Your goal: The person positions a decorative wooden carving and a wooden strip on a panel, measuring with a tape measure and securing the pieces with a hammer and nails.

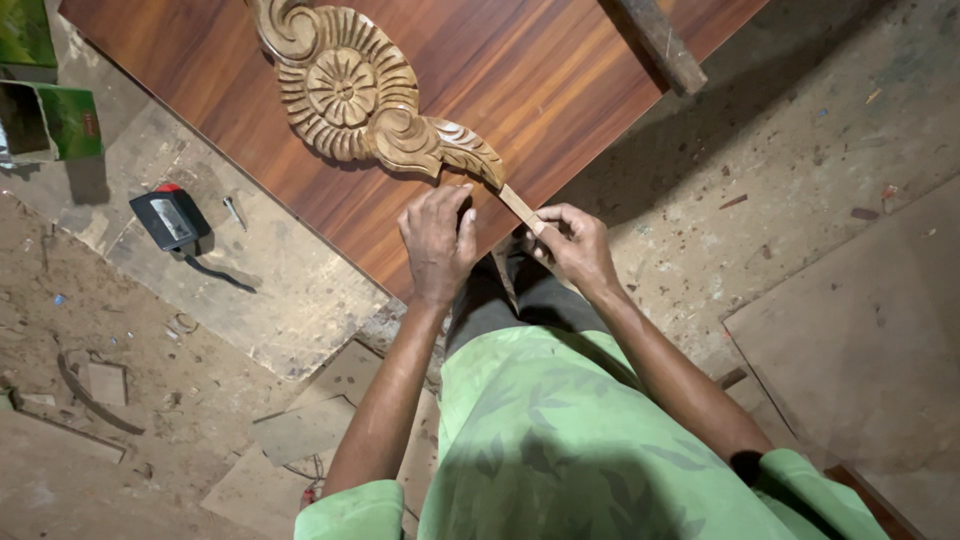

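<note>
— What's closest to the lens?

— Green patterned cloth (540, 440), the shirt of the person I'm watching, fills the bottom of my view. Both bare forearms reach up out of its sleeves.

— And the hands?

— From my feed, the left hand (437, 243) lies palm down on the edge of a reddish-brown wood-grain panel (560, 80), fingers curled, knuckles toward me. It presses just below the tail of a carved wooden ornament (365, 105). Whether that grip is clamped on anything, I can't tell; the fingertips are tucked under.

— The right one?

— I see the right hand (572, 245) pinching a thin, flat strip (520, 207) between thumb and fingers. That grip is closed on the strip, whose far end touches the tip of the ornament's tail.

— Where does the ornament sit?

— Flat on the panel: a pale scroll with a flower rosette in the middle, its tail pointing toward the hands.

— Anything else around?

— A small black device with a red cap (168, 217) lies on the dusty floor (800, 150) to the left, well apart from the hands. A green carton (55, 120) stands further left, and a rough wooden bar (660, 45) rests across the panel's upper right.
</note>
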